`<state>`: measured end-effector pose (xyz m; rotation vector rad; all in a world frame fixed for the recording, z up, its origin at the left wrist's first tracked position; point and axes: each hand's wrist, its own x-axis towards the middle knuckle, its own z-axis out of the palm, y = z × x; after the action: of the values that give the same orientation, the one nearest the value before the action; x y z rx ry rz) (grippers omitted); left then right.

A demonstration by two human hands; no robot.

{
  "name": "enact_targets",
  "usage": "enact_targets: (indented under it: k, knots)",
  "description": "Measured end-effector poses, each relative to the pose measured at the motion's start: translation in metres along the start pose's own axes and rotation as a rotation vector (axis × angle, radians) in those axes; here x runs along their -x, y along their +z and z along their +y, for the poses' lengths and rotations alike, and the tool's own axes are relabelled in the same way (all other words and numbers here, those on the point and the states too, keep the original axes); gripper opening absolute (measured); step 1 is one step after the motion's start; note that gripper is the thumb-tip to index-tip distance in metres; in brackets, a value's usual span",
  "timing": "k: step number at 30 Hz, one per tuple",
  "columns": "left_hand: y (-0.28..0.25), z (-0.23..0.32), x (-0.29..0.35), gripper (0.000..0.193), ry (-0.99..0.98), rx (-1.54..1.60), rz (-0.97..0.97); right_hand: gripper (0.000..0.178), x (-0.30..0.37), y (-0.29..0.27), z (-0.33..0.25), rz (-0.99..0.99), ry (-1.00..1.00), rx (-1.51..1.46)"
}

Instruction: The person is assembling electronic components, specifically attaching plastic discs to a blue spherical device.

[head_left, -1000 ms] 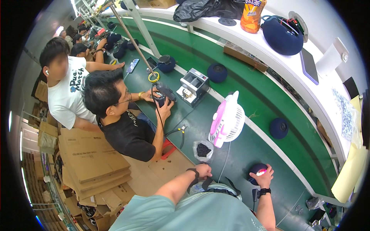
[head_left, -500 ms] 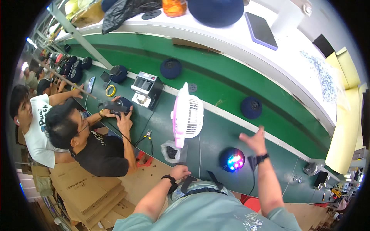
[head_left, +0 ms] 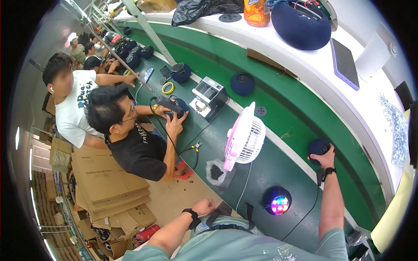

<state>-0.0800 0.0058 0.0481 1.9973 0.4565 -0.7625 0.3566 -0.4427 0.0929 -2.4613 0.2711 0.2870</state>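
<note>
My right hand (head_left: pixel 327 157) grips the side of a round navy speaker (head_left: pixel 318 149) on the green conveyor belt, fingers and thumb wrapped about it. Closer to me, another round dark speaker (head_left: pixel 277 200) sits on the dark green bench, with pink, white and blue lights glowing on its face. My left hand (head_left: pixel 203 207) is loosely curled by my waist at the bench's near edge, with nothing visible in it. A pink and white fan (head_left: pixel 247 141) stands on the bench between my hands, beside an open plastic bag of black parts (head_left: pixel 216 172).
To the left, a co-worker in black (head_left: pixel 138 145) handles a dark speaker beside a tape dispenser (head_left: pixel 209 96); another person in white (head_left: pixel 77 102) sits beyond. Pliers (head_left: pixel 197 145) lie on the bench. A further speaker (head_left: pixel 242 83) rests on the belt. Stacked cardboard (head_left: pixel 109 174) is at lower left.
My right hand has reached forward and right from above the bench and taken hold of the speaker on the belt. My left hand stays near my waist. The whole view has swung leftward.
</note>
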Motion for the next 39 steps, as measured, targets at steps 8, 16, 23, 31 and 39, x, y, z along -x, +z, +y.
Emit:
enact_targets:
  k: [8, 16, 23, 31, 39]
  knots:
    - [0.012, 0.153, -0.043, 0.036, 0.500, -0.261, -0.199, 0.125, 0.214, 0.001, 0.071, 0.283, 0.207, -0.035]
    - [0.087, 0.233, -0.083, 0.138, 0.631, -0.263, -0.232, 0.128, 0.269, 0.019, 0.116, 0.321, 0.315, -0.032]
    - [0.104, 0.239, -0.103, 0.132, 0.586, -0.262, -0.255, 0.131, 0.276, 0.005, 0.120, 0.242, 0.272, -0.068]
    - [0.028, 0.262, -0.059, 0.119, 0.739, 0.116, -0.244, 0.115, 0.333, -0.012, 0.018, -0.084, 0.083, -0.926]
    - [-0.050, 0.298, 0.021, 0.111, 0.552, 0.407, -0.630, 0.105, 0.334, -0.056, -0.096, -0.692, -0.264, -1.010]
